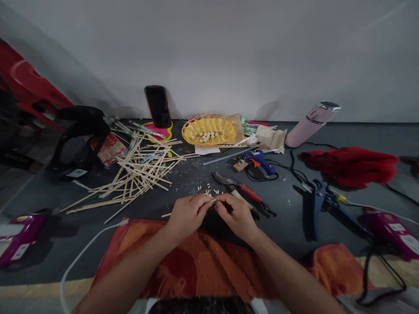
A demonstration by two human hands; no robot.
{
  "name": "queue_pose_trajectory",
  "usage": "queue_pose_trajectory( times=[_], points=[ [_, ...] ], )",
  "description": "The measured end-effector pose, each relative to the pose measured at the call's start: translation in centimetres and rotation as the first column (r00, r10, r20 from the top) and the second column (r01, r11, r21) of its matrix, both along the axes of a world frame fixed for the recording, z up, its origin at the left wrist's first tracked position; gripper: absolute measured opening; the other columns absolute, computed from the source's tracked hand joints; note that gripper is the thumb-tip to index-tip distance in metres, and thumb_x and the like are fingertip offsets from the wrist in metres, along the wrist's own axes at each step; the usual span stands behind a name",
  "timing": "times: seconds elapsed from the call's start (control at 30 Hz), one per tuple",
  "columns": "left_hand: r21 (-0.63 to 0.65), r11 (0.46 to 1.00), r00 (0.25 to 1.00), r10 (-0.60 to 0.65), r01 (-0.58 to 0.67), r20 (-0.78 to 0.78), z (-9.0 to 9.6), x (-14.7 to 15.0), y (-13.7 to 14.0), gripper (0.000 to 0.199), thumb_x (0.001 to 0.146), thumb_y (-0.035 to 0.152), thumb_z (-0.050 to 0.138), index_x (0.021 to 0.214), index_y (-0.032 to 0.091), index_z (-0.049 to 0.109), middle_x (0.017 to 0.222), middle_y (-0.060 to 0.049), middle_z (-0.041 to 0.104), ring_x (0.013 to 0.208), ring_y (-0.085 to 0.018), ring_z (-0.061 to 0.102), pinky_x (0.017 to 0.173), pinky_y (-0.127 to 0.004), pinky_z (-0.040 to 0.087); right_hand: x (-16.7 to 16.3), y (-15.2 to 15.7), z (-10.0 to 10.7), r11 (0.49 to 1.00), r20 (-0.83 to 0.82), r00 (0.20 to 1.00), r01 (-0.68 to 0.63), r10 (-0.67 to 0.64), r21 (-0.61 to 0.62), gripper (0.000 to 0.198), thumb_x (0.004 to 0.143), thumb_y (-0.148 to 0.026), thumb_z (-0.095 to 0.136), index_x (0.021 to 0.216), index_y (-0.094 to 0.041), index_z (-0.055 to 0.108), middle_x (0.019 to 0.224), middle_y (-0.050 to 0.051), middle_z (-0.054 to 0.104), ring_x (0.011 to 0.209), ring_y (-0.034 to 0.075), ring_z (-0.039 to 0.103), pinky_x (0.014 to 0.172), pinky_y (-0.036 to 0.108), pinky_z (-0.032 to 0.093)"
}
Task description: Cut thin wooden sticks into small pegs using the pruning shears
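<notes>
My left hand (189, 213) and my right hand (236, 213) meet fingertip to fingertip above the dark table. Both are closed in a pinch on a tiny pale piece of wooden stick (214, 200), mostly covered by the fingers. Just beyond them lie several short cut stick pieces (208, 191) among crumbs. Pruning shears (244, 189) with a red handle rest beside my right hand. Farther back, a yellow woven basket (188, 136) holds more short pieces. A loose pile of long thin wooden sticks (137, 170) spreads out to the left.
A blue glue gun (258, 160), a pink bottle (310, 124) and a red cloth (353, 163) are at the right. A phone (158, 106) leans against the wall. An orange towel (209, 257) lies under my forearms. A blue clamp-like tool (314, 209) sits farther right.
</notes>
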State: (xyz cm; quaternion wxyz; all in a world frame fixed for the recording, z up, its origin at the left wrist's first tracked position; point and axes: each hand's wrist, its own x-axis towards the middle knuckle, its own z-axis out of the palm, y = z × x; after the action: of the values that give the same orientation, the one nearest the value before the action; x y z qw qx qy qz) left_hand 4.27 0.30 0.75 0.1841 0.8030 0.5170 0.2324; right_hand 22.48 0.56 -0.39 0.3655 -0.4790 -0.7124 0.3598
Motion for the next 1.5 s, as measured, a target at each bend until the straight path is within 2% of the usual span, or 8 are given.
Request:
queue_pose_trajectory(
  times=[0.13, 0.27, 0.5, 0.77, 0.87, 1.03, 1.2, 1.5],
  points=[
    [-0.057, 0.998, 0.998, 0.027, -0.023, 0.065, 0.2, 0.1, 0.1, 0.013, 0.091, 0.025, 0.052, 0.093, 0.023, 0.065, 0.086, 0.003, 0.074, 0.076, -0.014, 0.068, 0.069, -0.023, 0.044, -0.1, 0.0, 0.4, 0.992, -0.126, 0.992, -0.027, 0.012, -0.123, 0.011, 0.087, -0.023, 0.054, 0.086, -0.020, 0.064, 0.074, 0.000, 0.063, 0.068, 0.013, 0.057, 0.064, 0.023, 0.044],
    [-0.054, 0.998, 0.996, 0.025, -0.021, 0.088, 0.0, 0.1, 0.0, 0.013, 0.091, 0.024, 0.052, 0.092, 0.023, 0.065, 0.086, 0.003, 0.074, 0.077, -0.013, 0.068, 0.070, -0.023, 0.045, -0.3, 0.0, 0.3, 0.974, -0.235, 0.972, -0.042, -0.012, -0.225, 0.011, 0.086, -0.026, 0.055, 0.083, -0.019, 0.063, 0.071, -0.001, 0.061, 0.064, 0.012, 0.055, 0.061, 0.023, 0.044],
    [0.014, 0.999, 0.995, 0.036, -0.037, 0.098, -0.3, 0.4, -0.3, 0.013, 0.090, 0.024, 0.053, 0.092, 0.024, 0.066, 0.085, 0.002, 0.074, 0.076, -0.014, 0.068, 0.069, -0.023, 0.045, -0.6, 0.1, -0.2, 0.973, -0.255, 0.966, -0.008, -0.053, -0.231, 0.010, 0.084, -0.023, 0.054, 0.076, -0.019, 0.058, 0.066, -0.002, 0.055, 0.061, 0.011, 0.049, 0.058, 0.022, 0.041],
    [-0.041, 0.998, 0.990, 0.058, -0.053, 0.125, 0.0, 0.2, -0.2, 0.014, 0.091, 0.025, 0.051, 0.094, 0.024, 0.065, 0.088, 0.003, 0.075, 0.076, -0.013, 0.069, 0.069, -0.022, 0.047, 0.1, 0.2, 0.5, 0.985, -0.215, 0.971, 0.068, -0.102, -0.161, 0.015, 0.086, -0.025, 0.052, 0.072, -0.019, 0.056, 0.061, -0.004, 0.050, 0.054, 0.010, 0.046, 0.051, 0.021, 0.038],
    [-0.043, 0.997, 0.991, 0.064, -0.059, 0.119, 0.1, 0.1, 0.0, 0.015, 0.091, 0.024, 0.051, 0.094, 0.023, 0.066, 0.089, 0.002, 0.075, 0.078, -0.013, 0.069, 0.071, -0.022, 0.048, 0.4, 0.2, 0.5, 0.993, -0.102, 0.989, 0.103, -0.109, -0.057, 0.017, 0.087, -0.028, 0.055, 0.073, -0.019, 0.058, 0.064, -0.002, 0.056, 0.059, 0.012, 0.052, 0.056, 0.023, 0.042],
    [-0.010, 0.999, 0.998, 0.031, -0.030, 0.063, -0.2, 0.2, 0.0, 0.015, 0.091, 0.025, 0.052, 0.093, 0.022, 0.066, 0.087, 0.001, 0.075, 0.075, -0.014, 0.069, 0.068, -0.023, 0.048, 0.4, 0.2, -0.3, 0.989, 0.043, 0.996, 0.067, -0.073, 0.130, 0.012, 0.087, -0.026, 0.058, 0.097, -0.021, 0.064, 0.088, 0.004, 0.069, 0.078, 0.016, 0.064, 0.072, 0.028, 0.049],
    [0.084, 0.996, 0.999, 0.004, -0.001, -0.038, -0.8, 0.2, -0.2, 0.018, 0.092, 0.025, 0.049, 0.094, 0.021, 0.066, 0.084, -0.001, 0.074, 0.076, -0.015, 0.069, 0.069, -0.024, 0.048, 0.3, 0.1, -0.8, 0.971, 0.146, 0.987, 0.032, -0.067, 0.236, 0.011, 0.087, -0.020, 0.056, 0.091, -0.022, 0.066, 0.084, 0.003, 0.071, 0.077, 0.017, 0.066, 0.072, 0.028, 0.050],
    [0.167, 0.986, 0.991, 0.011, 0.011, -0.132, -1.3, 0.2, -0.5, 0.021, 0.094, 0.026, 0.045, 0.092, 0.021, 0.066, 0.077, -0.002, 0.073, 0.069, -0.015, 0.068, 0.064, -0.025, 0.045, 0.0, 0.1, -0.7, 0.972, 0.201, 0.973, 0.064, -0.110, 0.224, 0.013, 0.082, -0.015, 0.054, 0.078, -0.021, 0.065, 0.068, 0.000, 0.068, 0.059, 0.014, 0.062, 0.058, 0.024, 0.045]
  ],
)
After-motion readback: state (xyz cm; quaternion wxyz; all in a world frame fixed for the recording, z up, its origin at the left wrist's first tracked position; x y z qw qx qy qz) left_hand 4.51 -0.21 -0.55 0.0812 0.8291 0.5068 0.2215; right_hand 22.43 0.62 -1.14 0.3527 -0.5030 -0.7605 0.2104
